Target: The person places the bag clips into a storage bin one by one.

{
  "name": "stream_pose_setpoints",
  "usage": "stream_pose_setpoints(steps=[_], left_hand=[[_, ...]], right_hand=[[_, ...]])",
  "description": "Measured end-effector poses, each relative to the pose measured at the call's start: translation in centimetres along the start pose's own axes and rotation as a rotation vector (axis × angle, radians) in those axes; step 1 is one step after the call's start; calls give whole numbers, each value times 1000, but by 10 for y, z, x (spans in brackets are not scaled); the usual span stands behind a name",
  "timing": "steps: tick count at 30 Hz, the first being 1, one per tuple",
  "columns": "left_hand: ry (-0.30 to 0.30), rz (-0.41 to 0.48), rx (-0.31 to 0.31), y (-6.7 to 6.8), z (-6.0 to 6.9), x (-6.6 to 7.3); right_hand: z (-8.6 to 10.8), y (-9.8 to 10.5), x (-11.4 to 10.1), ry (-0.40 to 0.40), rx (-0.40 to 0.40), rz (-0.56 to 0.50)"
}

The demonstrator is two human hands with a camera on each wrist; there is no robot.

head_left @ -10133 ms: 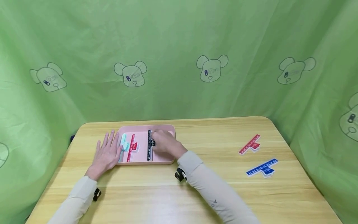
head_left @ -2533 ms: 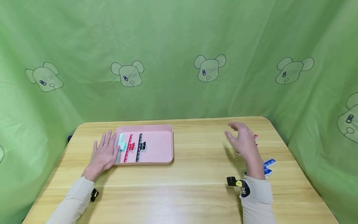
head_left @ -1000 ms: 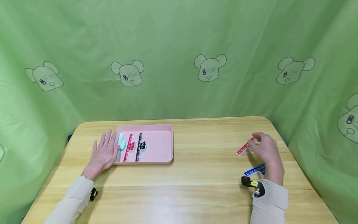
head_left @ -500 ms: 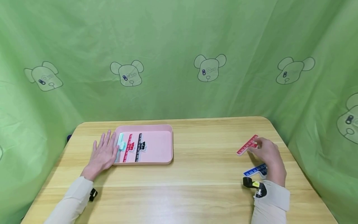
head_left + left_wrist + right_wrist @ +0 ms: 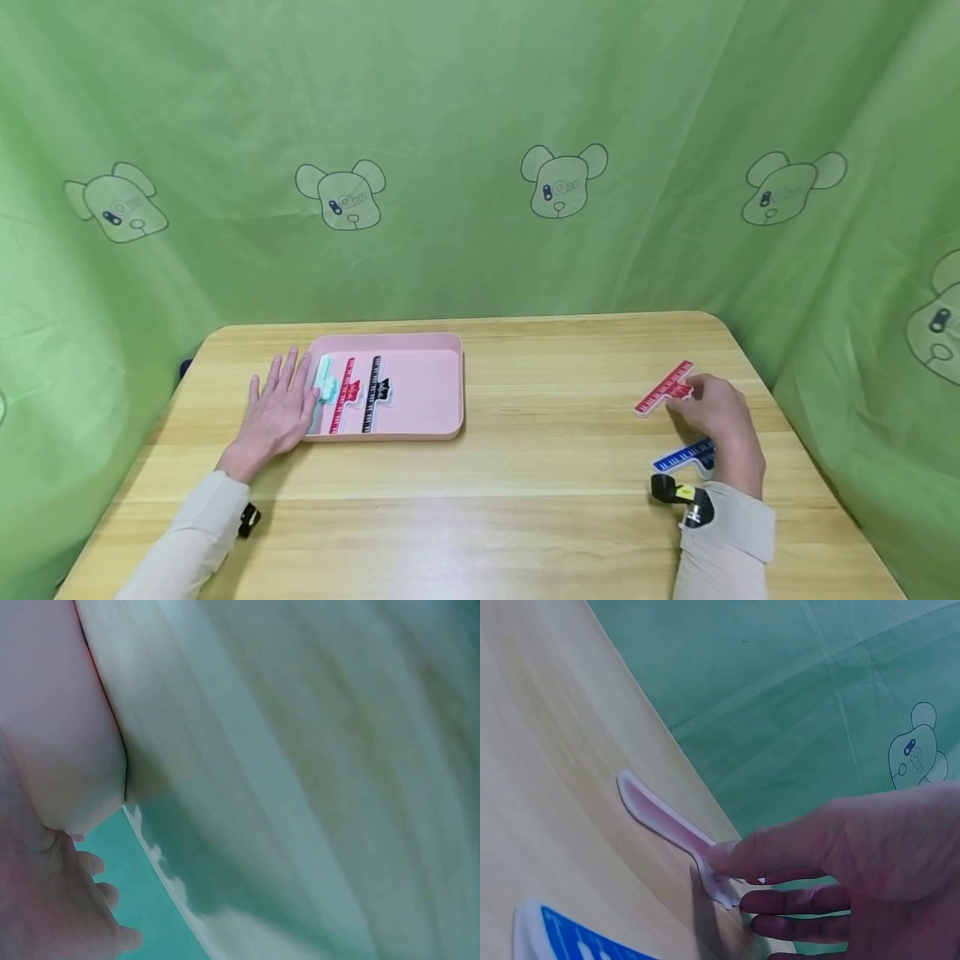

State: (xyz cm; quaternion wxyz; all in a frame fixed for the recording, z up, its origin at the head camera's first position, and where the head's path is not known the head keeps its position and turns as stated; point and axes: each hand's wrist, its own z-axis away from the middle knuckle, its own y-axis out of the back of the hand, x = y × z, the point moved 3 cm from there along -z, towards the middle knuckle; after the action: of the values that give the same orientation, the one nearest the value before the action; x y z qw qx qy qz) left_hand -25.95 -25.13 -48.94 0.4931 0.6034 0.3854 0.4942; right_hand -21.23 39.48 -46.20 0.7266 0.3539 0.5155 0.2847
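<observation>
In the head view my left hand (image 5: 273, 412) lies with straight fingers along the left side of a pink tray (image 5: 427, 342), its thumb over the rim. Inside the tray are a mint-green clip (image 5: 327, 390), a red clip (image 5: 347, 396) and a black clip (image 5: 377, 393), all with piano-key prints. At the table's right, my right hand (image 5: 720, 412) pinches a second red piano-key clip (image 5: 663, 389) by its handle. The right wrist view shows the thumb against that clip (image 5: 664, 817). A blue piano-key clip (image 5: 682, 457) lies nearer, partly hidden by the right wrist.
A light wooden table (image 5: 540, 467) carries everything. Green curtain (image 5: 450, 267) with bear-head prints hangs behind it and at both sides. In the left wrist view the tray's wall (image 5: 67, 735) stands beside the fingers.
The black clip was set down in the tray and released. My right hand then crossed to the right and took the second red clip's handle. The left hand stays at the tray.
</observation>
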Motion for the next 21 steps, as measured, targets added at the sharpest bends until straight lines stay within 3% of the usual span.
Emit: stream_pose_setpoints(steps=[15, 21], left_hand=[[1, -16, -33, -2, -1, -1], [1, -16, -37, -2, -2, -1]], right_hand=[[-8, -6, 5, 33, 17, 33], [-9, -5, 1, 1, 10, 17]])
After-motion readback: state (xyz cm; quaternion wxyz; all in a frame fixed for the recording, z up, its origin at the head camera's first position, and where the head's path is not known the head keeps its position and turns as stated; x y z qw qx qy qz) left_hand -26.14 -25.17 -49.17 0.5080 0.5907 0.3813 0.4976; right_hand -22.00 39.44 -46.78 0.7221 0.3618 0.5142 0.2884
